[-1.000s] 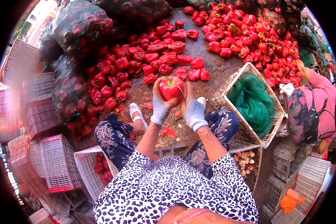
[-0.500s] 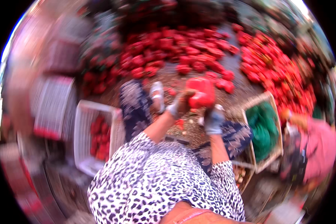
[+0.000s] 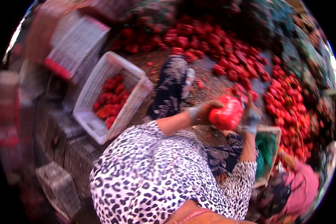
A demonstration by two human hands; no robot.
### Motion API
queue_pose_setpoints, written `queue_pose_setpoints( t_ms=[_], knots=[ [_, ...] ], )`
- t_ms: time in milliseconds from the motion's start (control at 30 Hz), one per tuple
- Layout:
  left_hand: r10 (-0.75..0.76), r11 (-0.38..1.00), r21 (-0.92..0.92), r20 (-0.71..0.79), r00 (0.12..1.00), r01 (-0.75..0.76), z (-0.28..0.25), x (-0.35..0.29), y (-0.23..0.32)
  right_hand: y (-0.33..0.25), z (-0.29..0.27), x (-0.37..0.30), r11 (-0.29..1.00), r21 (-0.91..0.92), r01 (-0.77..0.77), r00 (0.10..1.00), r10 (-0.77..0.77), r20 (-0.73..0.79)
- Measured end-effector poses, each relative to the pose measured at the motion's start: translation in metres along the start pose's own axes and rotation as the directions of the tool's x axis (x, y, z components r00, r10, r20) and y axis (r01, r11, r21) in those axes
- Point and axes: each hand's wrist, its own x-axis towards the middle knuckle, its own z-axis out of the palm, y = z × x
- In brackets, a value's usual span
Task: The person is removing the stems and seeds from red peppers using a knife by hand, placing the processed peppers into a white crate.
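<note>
One white crate (image 3: pixel 91 98) stands open at our left, with crated peppers (image 3: pixel 114 93) gathered in its lower part and bare walls above them; we judge it is set beside our left knee so that it lies within easy reach. Next comes our left hand (image 3: pixel 204 113), curled around the red pepper (image 3: pixel 226 112), which is held off the ground, right of our body's middle. We take this side grasp as a way to steady it while leaving its right side exposed. Just there our right hand (image 3: pixel 251 115) is raised, a finger pointing up; blur hides whether it touches the skin or grips something thin, so we cannot tell its hold. Beyond that forearm, a green net (image 3: pixel 265 149) sits bunched in a pale crate (image 3: pixel 269 129), perhaps to keep it from spreading underfoot. At far right, a co-worker in a pink top (image 3: pixel 302 186) reaches toward the heap.

Beneath us, the brown floor (image 3: pixel 209 82) looks gritty and is dotted with red scraps. Around it we have stacked crates (image 3: pixel 76 46) on the left, loose peppers (image 3: pixel 231 61) ahead, bulging net sacks (image 3: pixel 287 48) behind them, and a long pepper heap (image 3: pixel 291 108) to the right.
</note>
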Motion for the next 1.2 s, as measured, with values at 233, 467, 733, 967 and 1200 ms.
queue_pose_setpoints(
  t_ms=[233, 467, 733, 967, 1200],
  knots=[
    [0.412, 0.744, 0.624, -0.144, 0.9, -0.241, -0.001, 0.008, 0.022, -0.023, -0.049, 0.009, 0.222, 0.672, -0.706, 0.697, 0.384, 0.605],
    [0.399, 0.533, 0.823, -0.04, 0.916, -0.197, 0.008, 0.018, 0.009, -0.071, -0.093, 0.021, -0.438, 0.704, -0.56, 0.692, 0.219, 0.687],
    [0.236, 0.506, 0.858, -0.036, 0.971, -0.091, 0.002, 0.02, 0.01, -0.055, -0.093, 0.012, -0.393, 0.668, -0.632, 0.678, 0.137, 0.722],
    [0.088, 0.751, 0.66, -0.09, 0.992, -0.007, -0.009, 0.025, 0.012, -0.056, -0.072, -0.003, -0.522, 0.663, -0.537, 0.697, 0.167, 0.697],
    [-0.049, 0.968, 0.241, -0.065, 0.997, 0.063, -0.032, 0.025, 0.014, -0.043, -0.05, -0.03, -0.807, 0.381, -0.451, 0.644, 0.001, 0.765]
  ],
)
